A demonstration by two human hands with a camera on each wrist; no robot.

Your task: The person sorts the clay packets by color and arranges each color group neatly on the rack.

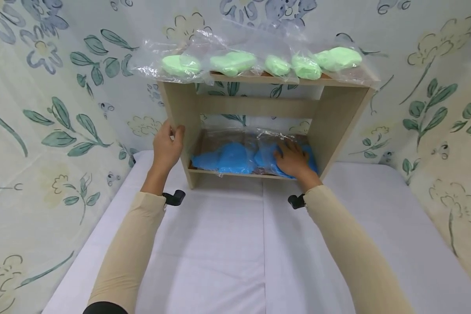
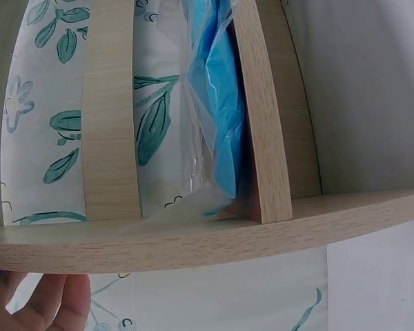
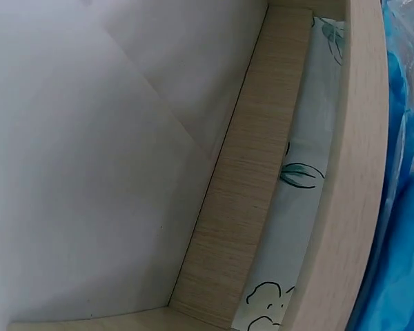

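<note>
A small wooden shelf unit (image 1: 258,101) stands on the white-covered table. My left hand (image 1: 168,146) grips the edge of its left side panel (image 1: 180,104); in the left wrist view, curled fingers (image 2: 55,303) show beyond the panel (image 2: 193,252). On the lower board lie clear plastic bags holding soft-looking blue items (image 1: 232,158), their kind unclear. My right hand (image 1: 293,160) rests on the right-hand blue bag (image 1: 264,158), fingers spread. The right wrist view shows blue bag contents (image 3: 403,255) beside the board edge (image 3: 348,165), but not the hand.
Several clear bags with light green items (image 1: 232,63) lie along the top board, overhanging its front edge. A back rail (image 1: 257,107) crosses the unit. Floral cloth (image 1: 74,109) hangs behind and at both sides. The white tablecloth (image 1: 220,235) stretches in front.
</note>
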